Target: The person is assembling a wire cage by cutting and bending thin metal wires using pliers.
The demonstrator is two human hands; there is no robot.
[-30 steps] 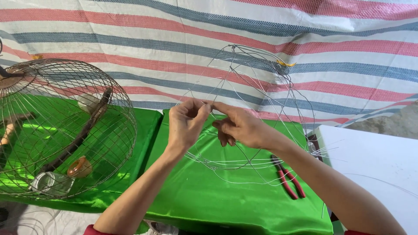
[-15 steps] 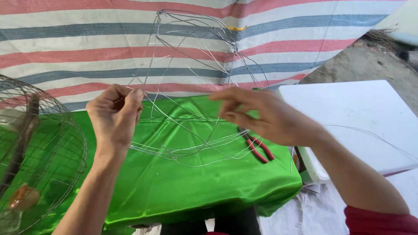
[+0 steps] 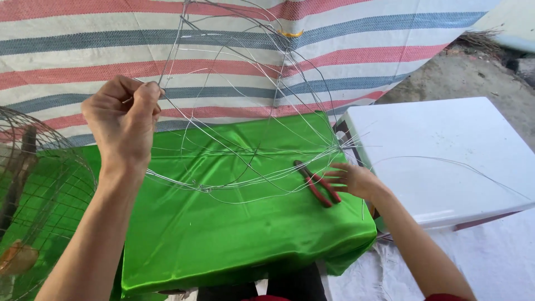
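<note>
My left hand [image 3: 123, 124] is raised at the left and pinches a thin wire of a half-built wire frame [image 3: 245, 106], a loose dome of silvery wires standing on a bright green cloth [image 3: 234, 234]. My right hand [image 3: 352, 179] is low at the cloth's right edge, fingers spread, fingertips touching the red-handled pliers [image 3: 317, 183] lying there. The pliers rest flat on the cloth under the frame's lower ring.
A finished round wire cage [image 3: 39, 206] with wooden perches stands at the left edge. A white plastic table [image 3: 446, 150] sits at the right with a loose wire across it. A striped red, blue and white tarp [image 3: 334, 50] hangs behind; white sheeting covers the ground.
The view has swung right. My hands parted: the left rose with the wire, and the right dropped from the frame down to the pliers on the cloth.
</note>
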